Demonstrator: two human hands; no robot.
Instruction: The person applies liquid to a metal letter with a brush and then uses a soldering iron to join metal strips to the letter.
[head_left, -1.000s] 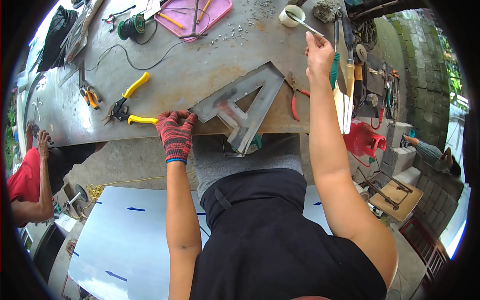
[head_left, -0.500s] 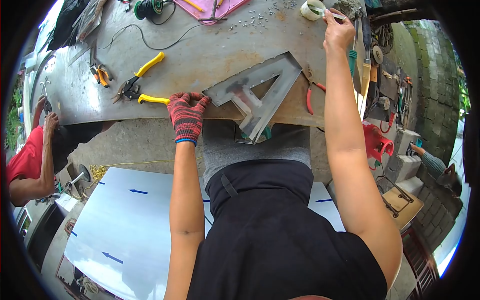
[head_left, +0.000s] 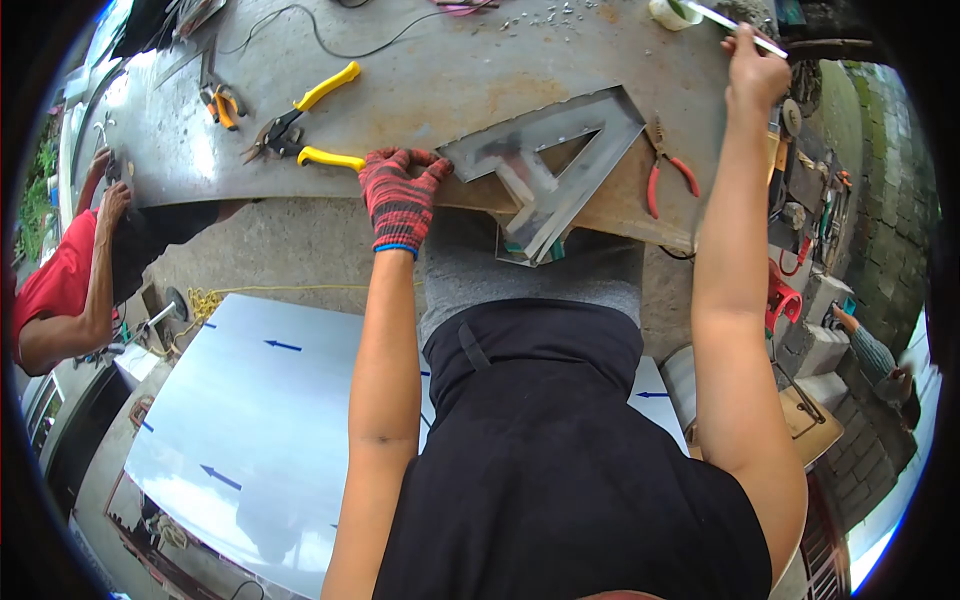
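Red knit covers our left hand (head_left: 400, 190), fingers curled down on the near corner of the sheet-metal letter A (head_left: 545, 165) at upper centre, as a second ago. Our bare right hand (head_left: 752, 70) has lifted toward the upper right, fingers pinched on a thin brush (head_left: 735, 24) whose tip now sits in the small white cup (head_left: 668, 12).

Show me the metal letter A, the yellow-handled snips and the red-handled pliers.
metal letter A (head_left: 590, 125), head view, on its upper bar.
yellow-handled snips (head_left: 327, 158), head view, on the lower handle.
red-handled pliers (head_left: 652, 186), head view, on the left handle.
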